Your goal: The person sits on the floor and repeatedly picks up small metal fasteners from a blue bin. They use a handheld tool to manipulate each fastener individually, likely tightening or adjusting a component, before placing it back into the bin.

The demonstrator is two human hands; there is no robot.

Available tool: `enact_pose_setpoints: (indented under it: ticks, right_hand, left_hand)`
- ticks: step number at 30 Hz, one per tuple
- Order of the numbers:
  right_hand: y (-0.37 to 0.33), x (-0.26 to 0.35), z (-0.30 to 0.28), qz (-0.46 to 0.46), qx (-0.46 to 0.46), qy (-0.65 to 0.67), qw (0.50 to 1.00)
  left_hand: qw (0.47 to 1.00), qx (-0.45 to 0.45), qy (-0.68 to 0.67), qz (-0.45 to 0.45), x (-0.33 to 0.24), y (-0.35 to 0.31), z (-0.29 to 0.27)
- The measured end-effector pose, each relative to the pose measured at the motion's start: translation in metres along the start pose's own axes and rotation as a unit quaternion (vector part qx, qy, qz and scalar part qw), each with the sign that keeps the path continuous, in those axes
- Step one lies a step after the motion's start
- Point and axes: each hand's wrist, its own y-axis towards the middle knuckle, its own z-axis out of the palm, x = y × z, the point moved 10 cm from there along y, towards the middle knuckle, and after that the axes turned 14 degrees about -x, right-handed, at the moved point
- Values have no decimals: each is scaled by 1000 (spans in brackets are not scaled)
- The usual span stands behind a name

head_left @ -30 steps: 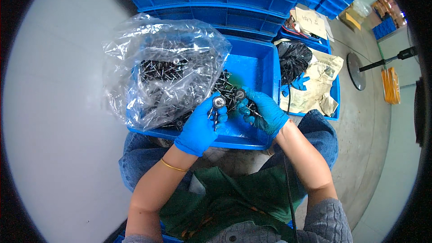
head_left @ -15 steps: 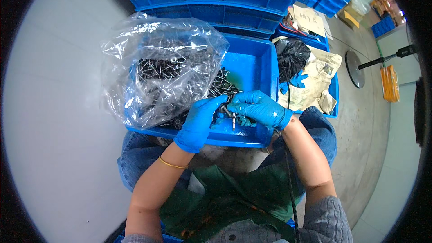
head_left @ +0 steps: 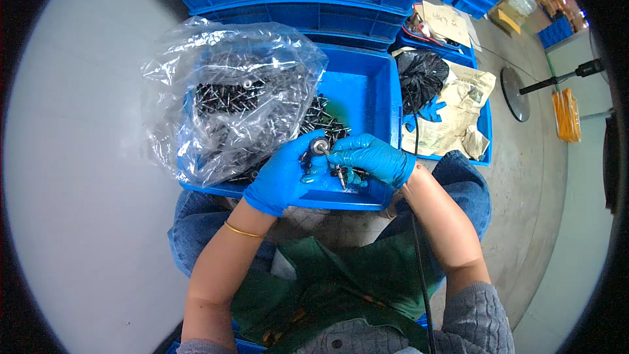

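Observation:
My left hand [head_left: 278, 174], in a blue glove, is closed around a dark round part with a silver ring-shaped face [head_left: 319, 147]. That face points up toward me. My right hand [head_left: 379, 159], also gloved in blue, meets it from the right, thumb and forefinger pinched close to the round part. Below those fingers a short metal shaft with a dark end [head_left: 341, 177] sticks out of my right hand. Both hands are over the near side of a blue plastic tray [head_left: 396, 111]. Many dark and silver shafts [head_left: 321, 118] are heaped in the tray behind my hands.
A clear plastic bag [head_left: 167, 85] with more shafts fills the tray's left side. Stacked blue crates [head_left: 295, 23] stand behind it. To the right are a black plastic bag [head_left: 419, 78] and brown paper [head_left: 465, 111] in another bin. A cable [head_left: 416, 223] hangs near my right arm.
The round part in my left hand has turned, so its silver face now shows. The shaft under my right hand has tilted slightly. The whole view has shifted a little.

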Motion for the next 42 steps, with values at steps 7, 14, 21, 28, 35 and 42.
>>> enact_pose_setpoints:
  ticks: [7, 14, 21, 28, 35, 42]
  right_hand:
    - [-4, 13, -5, 0, -28, 54, 998]
    - [-4, 14, -14, 10, -71, 123, 990]
    - [0, 6, -17, 55, -109, 275, 954]
    - [2, 6, -2, 74, -7, 462, 884]
    - [5, -4, -8, 88, -20, 500, 861]
    - [-5, 19, -23, -82, -166, 297, 937]
  left_hand:
    - [883, -89, -312, -338, 39, -5, 8]
    - [807, -43, -460, -367, 36, -5, 21]
    - [933, -68, -258, -240, 28, 3, 5]
    - [972, -12, -209, -107, 6, 7, -3]
    - [923, -137, -281, -223, 18, 5, 4]
    - [958, -113, -208, -159, 9, 2, 13]
